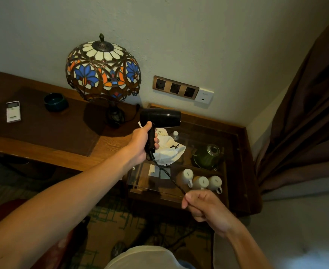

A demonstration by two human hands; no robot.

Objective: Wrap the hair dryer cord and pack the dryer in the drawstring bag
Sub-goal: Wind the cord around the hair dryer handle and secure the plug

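Note:
My left hand (141, 143) grips the handle of the black hair dryer (162, 118), held upright in the air with its barrel pointing right. The black cord (166, 172) leaves the handle's base and runs down-right to my right hand (203, 205), which pinches it between thumb and fingers. The cord is stretched nearly straight between the two hands, with a small kink near the handle. The white drawstring bag (171, 150) lies crumpled on the glass-topped cabinet, just behind and below the dryer.
A stained-glass lamp (103, 69) stands on the wooden desk (49, 131), with a dark bowl (56, 101) and a white remote (13, 111). Under the cabinet's glass (202, 133) sit a green kettle (207, 156) and three white mugs (201, 181). Wall sockets (176, 87) and a curtain (305, 113) are nearby.

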